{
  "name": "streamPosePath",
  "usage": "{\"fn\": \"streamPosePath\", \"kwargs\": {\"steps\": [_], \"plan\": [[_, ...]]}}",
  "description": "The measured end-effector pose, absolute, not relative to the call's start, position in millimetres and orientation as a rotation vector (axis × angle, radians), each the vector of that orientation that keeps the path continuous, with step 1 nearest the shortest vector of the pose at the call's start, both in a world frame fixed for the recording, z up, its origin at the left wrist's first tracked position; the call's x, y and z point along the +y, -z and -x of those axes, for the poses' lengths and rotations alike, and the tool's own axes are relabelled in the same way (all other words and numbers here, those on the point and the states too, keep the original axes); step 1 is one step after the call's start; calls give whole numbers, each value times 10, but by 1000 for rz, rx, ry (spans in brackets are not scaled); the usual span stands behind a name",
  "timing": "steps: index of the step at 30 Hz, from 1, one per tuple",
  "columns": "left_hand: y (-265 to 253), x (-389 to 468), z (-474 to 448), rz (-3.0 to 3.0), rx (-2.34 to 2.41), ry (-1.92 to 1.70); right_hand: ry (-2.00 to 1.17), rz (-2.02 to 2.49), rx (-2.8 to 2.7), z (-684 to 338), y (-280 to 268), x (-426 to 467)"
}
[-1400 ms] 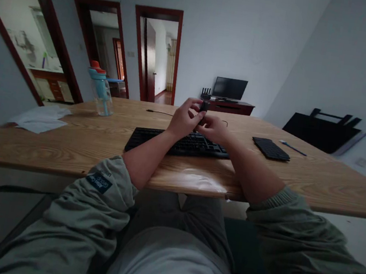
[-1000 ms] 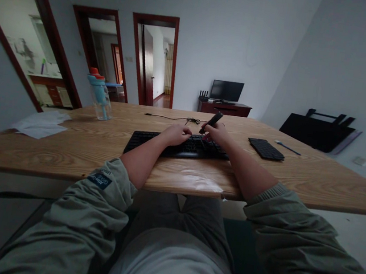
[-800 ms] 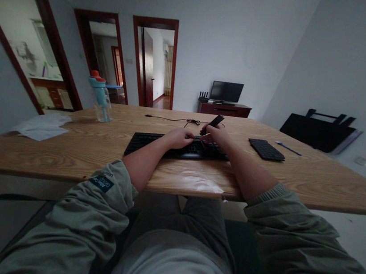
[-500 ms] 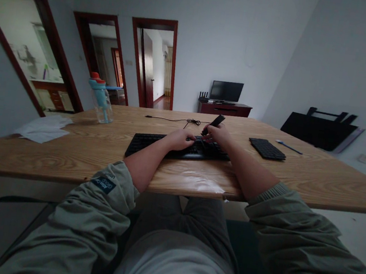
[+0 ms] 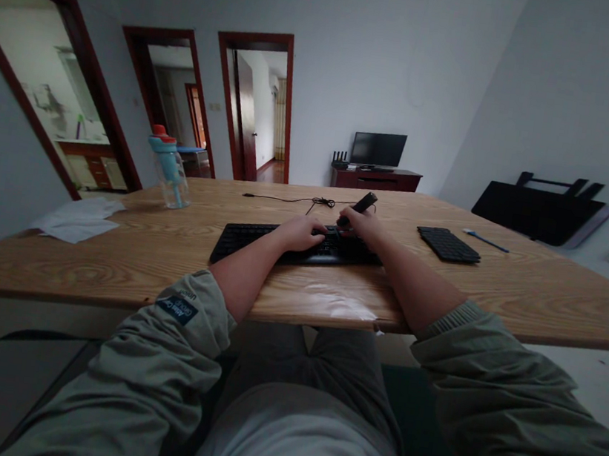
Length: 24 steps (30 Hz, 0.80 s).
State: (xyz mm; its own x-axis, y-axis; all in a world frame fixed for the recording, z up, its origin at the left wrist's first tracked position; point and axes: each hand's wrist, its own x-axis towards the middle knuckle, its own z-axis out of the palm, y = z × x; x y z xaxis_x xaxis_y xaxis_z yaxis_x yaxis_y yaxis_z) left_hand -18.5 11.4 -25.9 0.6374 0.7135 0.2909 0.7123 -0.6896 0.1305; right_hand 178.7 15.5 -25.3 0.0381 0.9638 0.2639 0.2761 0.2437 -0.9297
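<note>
A black keyboard (image 5: 258, 238) lies on the wooden table (image 5: 166, 255) in front of me. My left hand (image 5: 302, 231) rests on the keyboard's middle, fingers curled down onto the keys. My right hand (image 5: 364, 225) holds a slim black tool (image 5: 359, 207) like a pen, its lower tip pointed down at the keys at the right part of the keyboard. The tool's upper end sticks up and away from me. What the tool is exactly I cannot tell in the dim light.
A clear water bottle (image 5: 169, 171) with a blue and orange lid stands at the far left. White papers (image 5: 78, 218) lie at the left edge. A black cable (image 5: 302, 200) runs behind the keyboard. A small black keypad (image 5: 447, 244) and a pen (image 5: 485, 241) lie to the right.
Both hands came down from holding the black tool in the air. The left hand let go and settled on the keys; the right kept the tool, its tip lowered to the keyboard.
</note>
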Motion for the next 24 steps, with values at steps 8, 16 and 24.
{"fn": "streamPosePath", "kwargs": {"steps": [8,16,24], "plan": [[294,127,175,-2766,1399,-595,-660,1122,-1690,-1817,255,161],[290,122,101,-2729,1496,-523,-840,1243,-1410,-1717,222,237],[280,143,115,-2747,1492,-522,-546,1621,-1652,-1766,31,61]]}}
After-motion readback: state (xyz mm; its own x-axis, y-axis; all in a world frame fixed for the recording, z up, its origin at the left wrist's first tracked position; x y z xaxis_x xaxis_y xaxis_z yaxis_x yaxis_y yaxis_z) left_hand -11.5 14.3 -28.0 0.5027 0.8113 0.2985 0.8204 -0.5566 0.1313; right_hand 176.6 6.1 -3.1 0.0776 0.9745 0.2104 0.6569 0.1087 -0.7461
